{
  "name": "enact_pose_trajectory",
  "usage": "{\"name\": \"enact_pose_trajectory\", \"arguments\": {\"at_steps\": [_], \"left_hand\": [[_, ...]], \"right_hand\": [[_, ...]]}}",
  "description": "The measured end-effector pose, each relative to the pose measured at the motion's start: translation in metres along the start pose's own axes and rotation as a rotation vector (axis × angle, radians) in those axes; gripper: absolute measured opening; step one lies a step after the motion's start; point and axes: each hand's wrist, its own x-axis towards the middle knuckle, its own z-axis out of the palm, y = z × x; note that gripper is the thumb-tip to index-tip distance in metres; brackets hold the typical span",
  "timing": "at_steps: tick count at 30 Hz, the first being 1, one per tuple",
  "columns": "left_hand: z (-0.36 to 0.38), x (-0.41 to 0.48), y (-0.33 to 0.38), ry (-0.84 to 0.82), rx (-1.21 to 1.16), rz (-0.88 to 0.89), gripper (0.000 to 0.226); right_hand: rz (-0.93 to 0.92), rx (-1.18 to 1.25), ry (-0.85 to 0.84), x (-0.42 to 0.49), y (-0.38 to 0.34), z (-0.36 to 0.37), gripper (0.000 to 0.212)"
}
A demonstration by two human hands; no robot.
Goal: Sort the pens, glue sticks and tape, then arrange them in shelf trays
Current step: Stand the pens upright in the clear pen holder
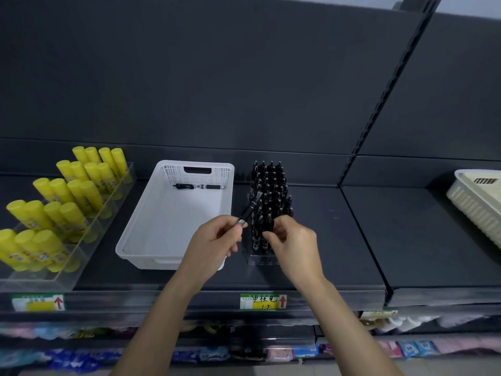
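A black pen (249,210) is grasped in the left grip (214,240), pinched at its near end between thumb and fingers, with its far end tilted up and away over the racked pens (271,185). These are stood upright in a clear rack (261,260) on the shelf (325,240). The right grip (292,240) is curled at the rack's near end, thumb and fingers pinched on one of the racked pens. Just left of the rack a white basket (135,226) is set, with two loose pens (199,186) laid along its far wall. Yellow glue sticks (67,196) are leaned in rows in a clear tray (81,267) at far left.
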Motion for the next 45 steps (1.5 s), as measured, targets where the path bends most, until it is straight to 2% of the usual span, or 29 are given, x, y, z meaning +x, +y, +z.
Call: {"name": "enact_pose_trajectory", "arguments": {"at_steps": [9,20,23,25,27,31,33,36,39,41,45], "left_hand": [[0.006,-0.001,0.005,0.015,-0.016,0.021,0.007],[0.006,-0.002,0.005,0.000,0.002,0.062,0.009],[0.006,-0.002,0.006,-0.004,-0.007,0.067,0.010],[0.008,-0.002,0.009,-0.022,0.010,0.082,0.011],[0.011,-0.001,0.012,-0.065,0.048,0.103,0.009],[0.018,0.001,0.016,-0.120,0.136,0.150,0.012],[0.016,0.003,0.016,-0.086,0.218,0.190,0.014],[0.005,0.008,0.003,0.053,0.357,0.254,0.014],[-0.008,0.018,-0.018,0.181,0.577,0.273,0.017],[-0.014,0.024,-0.029,0.168,0.688,0.235,0.025],[-0.016,0.028,-0.036,0.043,0.790,0.123,0.024]], "right_hand": [[0.046,0.057,0.012,0.000,0.001,-0.003,0.012],[0.029,0.046,0.024,-0.006,0.004,-0.002,0.014],[0.014,0.046,0.103,-0.007,-0.002,-0.014,0.018],[-0.007,0.109,0.147,-0.008,-0.012,-0.023,0.015],[0.026,0.240,0.096,-0.006,-0.021,-0.029,0.011],[0.127,0.515,-0.008,0.000,-0.027,-0.031,0.032],[0.134,0.557,0.014,0.000,-0.026,-0.035,0.026],[0.150,0.479,0.110,0.002,-0.022,-0.047,0.023],[0.134,0.237,0.142,0.008,-0.016,-0.051,0.019],[0.108,0.129,0.133,0.010,-0.012,-0.046,0.017],[0.051,0.017,0.092,0.007,-0.003,-0.030,0.015]]}}
